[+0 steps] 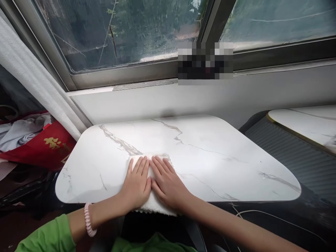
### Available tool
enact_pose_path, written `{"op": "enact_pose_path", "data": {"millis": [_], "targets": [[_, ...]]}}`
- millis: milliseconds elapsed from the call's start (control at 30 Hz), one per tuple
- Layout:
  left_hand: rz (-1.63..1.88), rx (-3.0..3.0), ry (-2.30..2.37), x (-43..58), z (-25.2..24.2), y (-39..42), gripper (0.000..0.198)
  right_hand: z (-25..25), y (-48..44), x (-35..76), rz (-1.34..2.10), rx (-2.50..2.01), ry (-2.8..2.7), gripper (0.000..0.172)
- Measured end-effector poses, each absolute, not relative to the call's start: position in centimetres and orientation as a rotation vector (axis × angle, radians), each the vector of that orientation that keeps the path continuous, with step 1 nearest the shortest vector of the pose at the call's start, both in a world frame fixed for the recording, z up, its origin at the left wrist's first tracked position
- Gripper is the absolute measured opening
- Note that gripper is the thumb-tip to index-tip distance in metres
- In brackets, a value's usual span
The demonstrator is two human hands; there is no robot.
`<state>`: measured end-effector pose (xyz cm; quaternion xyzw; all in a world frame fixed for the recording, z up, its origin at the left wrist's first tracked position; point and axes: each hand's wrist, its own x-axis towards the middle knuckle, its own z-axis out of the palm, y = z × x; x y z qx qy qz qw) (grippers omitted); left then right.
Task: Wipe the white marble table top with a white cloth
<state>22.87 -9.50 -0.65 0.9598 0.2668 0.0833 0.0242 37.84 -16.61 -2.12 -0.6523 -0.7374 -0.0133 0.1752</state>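
Note:
A white, fluffy cloth lies spread at the near edge of a white marble-patterned table, with its front end hanging slightly over the rim. My left hand rests flat on the cloth's left part, fingers stretched away from me. Beside it, my right hand lies flat on the right part, palm down. The two thumbs and index fingers nearly meet in the middle. Neither hand grips the cloth; both press on top of it. A pink coiled band circles my left wrist.
Behind the table are a white wall and a metal-framed window. On the left hang a white curtain and a red bag with clothes. A second marble-patterned top stands right; a white cable runs below.

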Motion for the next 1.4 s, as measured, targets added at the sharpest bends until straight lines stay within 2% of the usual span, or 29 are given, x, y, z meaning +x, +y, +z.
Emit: {"op": "enact_pose_path", "data": {"millis": [200, 367, 567, 733, 1033, 1400], "targets": [[0.285, 2.882, 0.960, 23.7, -1.0, -4.7, 0.049, -1.8, -10.7, 37.5, -0.040, -1.911, -2.046, 0.053], [0.352, 2.800, 1.166, 24.9, -1.0, 2.9, 0.046, -1.9, -2.4, 37.3, -0.044, -1.887, -1.960, 0.048], [0.382, 2.783, 1.178, 26.5, -0.8, 12.3, 0.043, -2.6, 7.4, 38.7, -0.037, -1.868, -1.906, 0.046], [0.421, 2.758, 1.233, 27.9, -0.9, 15.7, 0.042, -3.1, 11.4, 40.2, -0.030, -1.822, -1.901, 0.043], [0.294, 2.768, 1.211, 27.6, -0.7, 14.8, 0.047, -3.3, 10.5, 39.7, -0.071, -1.897, -1.901, 0.049], [0.243, 2.871, 1.025, 21.7, -0.7, 4.9, 0.048, -2.8, -1.3, 33.7, -0.028, -1.953, -1.869, 0.054]]}}
